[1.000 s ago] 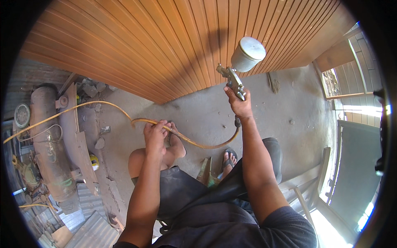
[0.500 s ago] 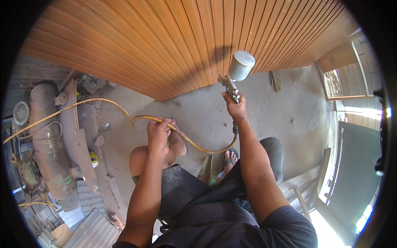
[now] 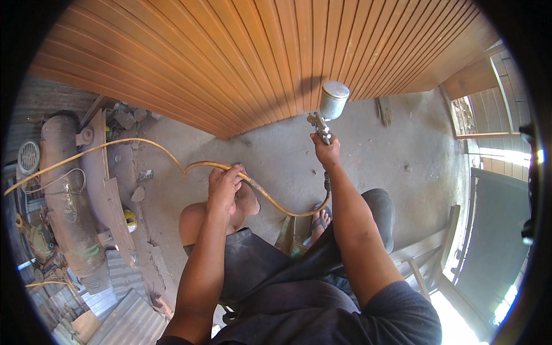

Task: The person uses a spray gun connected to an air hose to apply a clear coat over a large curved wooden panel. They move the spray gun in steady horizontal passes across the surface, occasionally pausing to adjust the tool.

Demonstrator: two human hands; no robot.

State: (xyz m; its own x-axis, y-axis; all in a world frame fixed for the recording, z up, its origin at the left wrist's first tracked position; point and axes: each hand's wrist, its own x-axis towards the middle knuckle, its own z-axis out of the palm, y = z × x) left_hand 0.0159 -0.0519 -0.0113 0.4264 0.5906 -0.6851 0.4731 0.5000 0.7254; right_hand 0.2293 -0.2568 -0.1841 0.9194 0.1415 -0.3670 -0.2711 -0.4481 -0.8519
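Left of spray gun [image 3: 334, 102], green-marked tank [image 3: 70, 198]

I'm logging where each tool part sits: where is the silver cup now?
In the head view, the silver cup is right of centre, on the spray gun in the right hand, overlapping the lower edge of the slatted brown panel.

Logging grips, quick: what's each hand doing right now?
Left hand: closed, holding the yellow hose.
Right hand: closed around the handle of the spray gun; whether a finger presses the trigger cannot be told.
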